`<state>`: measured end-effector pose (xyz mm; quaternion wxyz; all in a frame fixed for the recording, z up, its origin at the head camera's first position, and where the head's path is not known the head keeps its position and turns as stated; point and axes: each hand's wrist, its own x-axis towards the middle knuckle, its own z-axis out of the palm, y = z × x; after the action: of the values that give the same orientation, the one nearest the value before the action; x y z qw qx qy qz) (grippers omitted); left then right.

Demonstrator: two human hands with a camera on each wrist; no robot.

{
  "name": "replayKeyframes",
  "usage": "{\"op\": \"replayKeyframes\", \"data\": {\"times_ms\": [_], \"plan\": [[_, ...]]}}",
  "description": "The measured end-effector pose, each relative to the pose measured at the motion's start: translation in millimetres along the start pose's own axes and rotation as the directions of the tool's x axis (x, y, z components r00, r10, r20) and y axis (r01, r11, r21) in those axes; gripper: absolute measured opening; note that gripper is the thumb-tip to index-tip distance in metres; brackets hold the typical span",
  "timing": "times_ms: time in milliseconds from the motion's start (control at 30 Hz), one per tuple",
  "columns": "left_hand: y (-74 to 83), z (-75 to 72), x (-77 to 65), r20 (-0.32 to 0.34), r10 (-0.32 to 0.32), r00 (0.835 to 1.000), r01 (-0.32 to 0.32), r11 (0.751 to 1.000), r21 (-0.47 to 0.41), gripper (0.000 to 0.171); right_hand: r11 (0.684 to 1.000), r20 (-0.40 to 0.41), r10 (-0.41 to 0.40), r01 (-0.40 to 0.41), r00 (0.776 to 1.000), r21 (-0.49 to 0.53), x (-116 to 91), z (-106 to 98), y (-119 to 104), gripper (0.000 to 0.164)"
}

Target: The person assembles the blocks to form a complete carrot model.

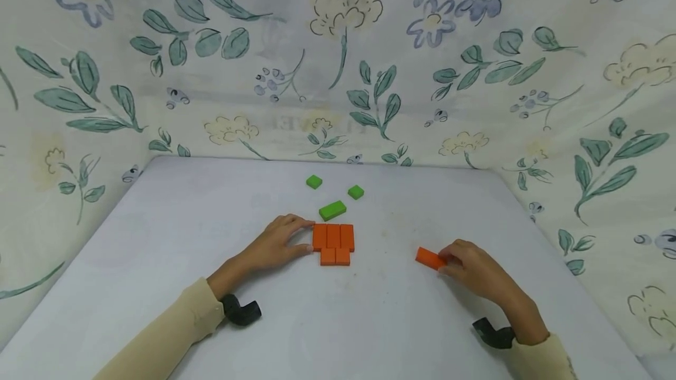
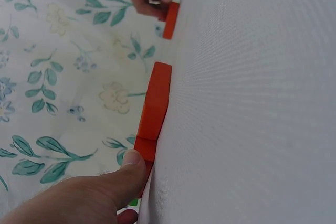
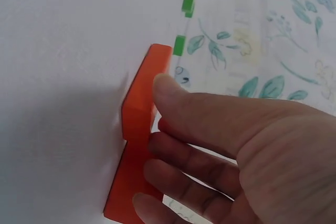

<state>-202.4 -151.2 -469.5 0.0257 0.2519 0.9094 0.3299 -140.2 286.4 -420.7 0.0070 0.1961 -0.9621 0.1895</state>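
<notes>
Several orange blocks (image 1: 334, 238) lie flat against each other mid-table, three longer ones in a row and two shorter ones below. My left hand (image 1: 271, 246) rests at their left side, thumb and index fingertips touching the leftmost block; in the left wrist view its thumb (image 2: 131, 163) lies against orange. To the right, apart from the group, my right hand (image 1: 472, 268) pinches an orange block (image 1: 430, 258) low over the table. The right wrist view shows the thumb on this block (image 3: 142, 93), with another orange piece (image 3: 128, 182) under the curled fingers.
Behind the orange group lie a longer green block (image 1: 333, 210) and two small green blocks, one to the left (image 1: 314, 182) and one to the right (image 1: 356, 192). The white table (image 1: 237, 192) ends at a floral cloth (image 1: 296, 104) at the back and sides.
</notes>
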Motion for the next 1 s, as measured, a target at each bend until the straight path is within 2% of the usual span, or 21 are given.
{"op": "replayKeyframes", "data": {"times_ms": [200, 500, 667, 833, 1000], "plan": [[-3.0, 2.3, -1.1, -0.004, -0.004, 1.0, 0.004, 1.0, 0.0, 0.056, 0.997, -0.018, -0.003, 0.002, 1.0, -0.079, 1, 5, -4, 0.024], [-0.9, 0.2, -0.7, -0.002, 0.011, 1.0, -0.011, 1.0, 0.015, 0.056, 0.992, -0.007, 0.042, -0.042, 0.999, -0.116, 1, 6, -7, 0.029], [-0.5, -1.1, -1.0, -0.011, 0.024, 1.0, -0.024, 1.0, 0.02, 0.056, 0.992, 0.017, 0.038, -0.036, 0.999, -0.118, 3, 8, -6, 0.034], [-0.4, -0.8, -0.9, -0.01, 0.027, 1.0, -0.027, 1.0, 0.008, 0.055, 0.998, -0.021, 0.012, -0.014, 1.0, -0.068, 3, 10, -6, 0.033], [-0.4, -1.1, -1.9, -0.009, 0.026, 1.0, -0.026, 1.0, 0.01, 0.055, 0.997, -0.116, -0.066, 0.071, 0.991, 0.036, 9, 5, -16, 0.03]]}}
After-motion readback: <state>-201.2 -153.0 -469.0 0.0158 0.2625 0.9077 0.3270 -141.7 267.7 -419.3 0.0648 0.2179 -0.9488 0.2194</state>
